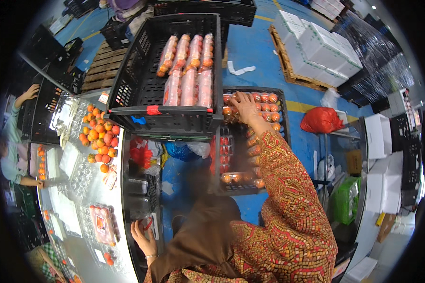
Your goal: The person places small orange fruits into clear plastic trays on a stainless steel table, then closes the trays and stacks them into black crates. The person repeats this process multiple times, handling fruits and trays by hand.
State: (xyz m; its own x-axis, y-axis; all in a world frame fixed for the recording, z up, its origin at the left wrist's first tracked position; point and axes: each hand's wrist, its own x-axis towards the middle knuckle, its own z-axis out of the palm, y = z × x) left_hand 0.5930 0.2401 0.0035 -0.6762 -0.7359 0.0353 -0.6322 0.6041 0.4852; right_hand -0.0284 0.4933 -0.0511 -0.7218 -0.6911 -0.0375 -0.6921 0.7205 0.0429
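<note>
My right hand (pixel 247 108) reaches into a low black plastic crate (pixel 285 120) on the floor. Its fingers spread over clear packs of round orange-red fruit (pixel 268 107), which look like tomatoes or persimmons; whether they grip a pack is hidden. My left hand (pixel 144 238) is at the near edge of the steel worktable (pixel 122 198), fingers apart and holding nothing visible. Clear plastic lies just behind it. On the tabletop close by is a wrapped, labelled pack of fruit (pixel 103 225). Farther up the table sits a pile of loose orange-red fruit (pixel 100 132).
A raised black crate (pixel 159 115) holds several wrapped fruit packs (pixel 187 86). White foam boxes (pixel 318 46) stand on a wooden pallet (pixel 287 63). To the right are a red bag (pixel 321 120) and a green crate (pixel 347 201). Co-workers' arms (pixel 26 95) show across the table.
</note>
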